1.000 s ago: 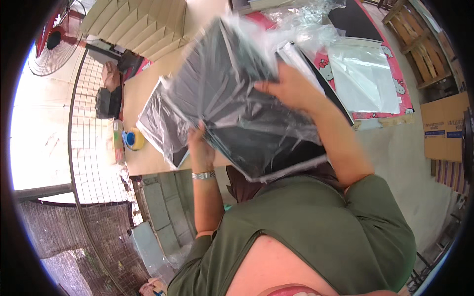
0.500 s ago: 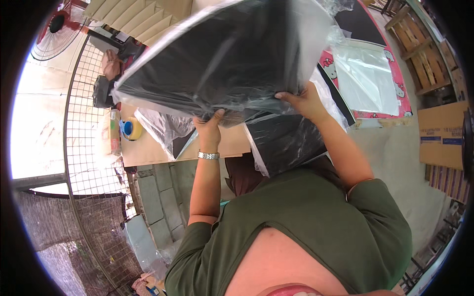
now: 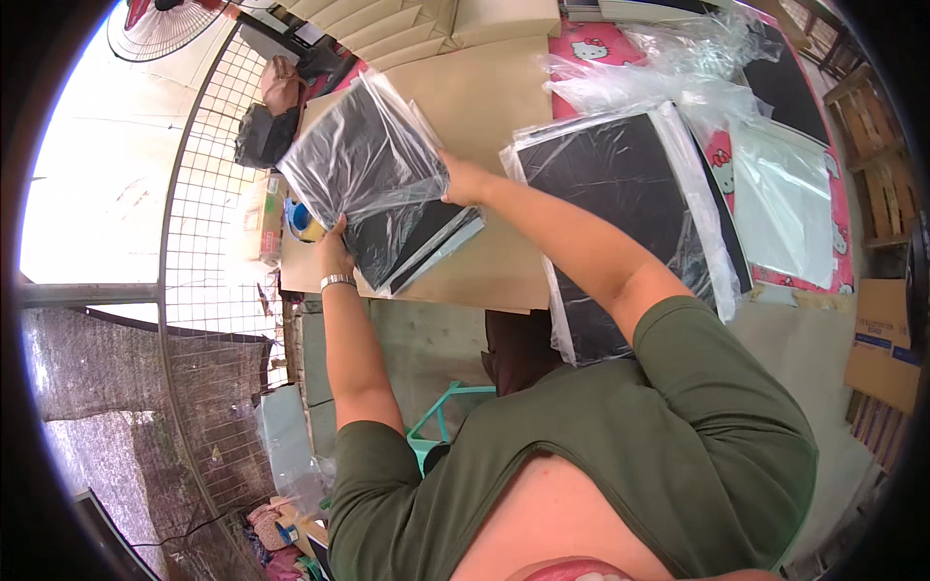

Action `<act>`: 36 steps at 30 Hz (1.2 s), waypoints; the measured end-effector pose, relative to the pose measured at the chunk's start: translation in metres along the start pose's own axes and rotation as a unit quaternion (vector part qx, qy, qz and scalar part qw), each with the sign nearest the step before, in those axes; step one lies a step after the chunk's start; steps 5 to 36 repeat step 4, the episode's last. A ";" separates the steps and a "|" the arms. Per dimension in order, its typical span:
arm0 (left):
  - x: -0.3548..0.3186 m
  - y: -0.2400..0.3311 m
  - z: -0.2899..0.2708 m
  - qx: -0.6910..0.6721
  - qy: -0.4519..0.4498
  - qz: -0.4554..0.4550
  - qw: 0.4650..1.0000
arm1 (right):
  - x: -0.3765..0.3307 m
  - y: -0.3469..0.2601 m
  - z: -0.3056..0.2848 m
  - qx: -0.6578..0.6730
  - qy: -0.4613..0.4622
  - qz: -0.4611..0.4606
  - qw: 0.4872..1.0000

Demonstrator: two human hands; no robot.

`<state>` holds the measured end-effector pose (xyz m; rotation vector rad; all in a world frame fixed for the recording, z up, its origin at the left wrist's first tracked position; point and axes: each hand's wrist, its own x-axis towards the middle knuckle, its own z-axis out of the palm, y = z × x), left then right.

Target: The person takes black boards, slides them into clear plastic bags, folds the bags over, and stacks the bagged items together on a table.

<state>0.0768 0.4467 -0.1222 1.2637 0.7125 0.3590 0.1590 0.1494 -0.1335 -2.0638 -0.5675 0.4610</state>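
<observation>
A black board in a clear plastic sleeve (image 3: 363,150) is in both my hands, over the left part of the table. My left hand (image 3: 336,254) pinches its near edge, thumb on top. My right hand (image 3: 463,181) grips its right edge, with some fingers hidden behind the board. Just under it lies a pile of similar plastic-wrapped black boards (image 3: 402,242), partly covered. To the right of my right forearm rests a second stack of black boards in plastic (image 3: 615,184), jutting over the table's near edge.
Brown cardboard (image 3: 494,87) covers the table. A blue-and-yellow tape dispenser (image 3: 306,223) sits at its left edge. Crumpled clear plastic (image 3: 678,77) and pale sleeved sheets (image 3: 780,203) lie on a pink patterned cover (image 3: 579,46). A green stool (image 3: 441,412) stands below.
The sleeved board has moved down and left, from up close in front of me onto the left pile. Both hands went with it, and the right-hand stack is now uncovered.
</observation>
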 end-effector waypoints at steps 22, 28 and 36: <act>0.026 -0.022 -0.015 0.156 0.072 0.049 0.984 | 0.027 0.038 0.065 -0.018 0.019 0.050 0.998; 0.026 -0.022 -0.015 0.156 0.072 0.049 0.984 | 0.027 0.038 0.065 -0.018 0.019 0.050 0.998; 0.026 -0.022 -0.015 0.156 0.072 0.049 0.984 | 0.027 0.038 0.065 -0.018 0.019 0.050 0.998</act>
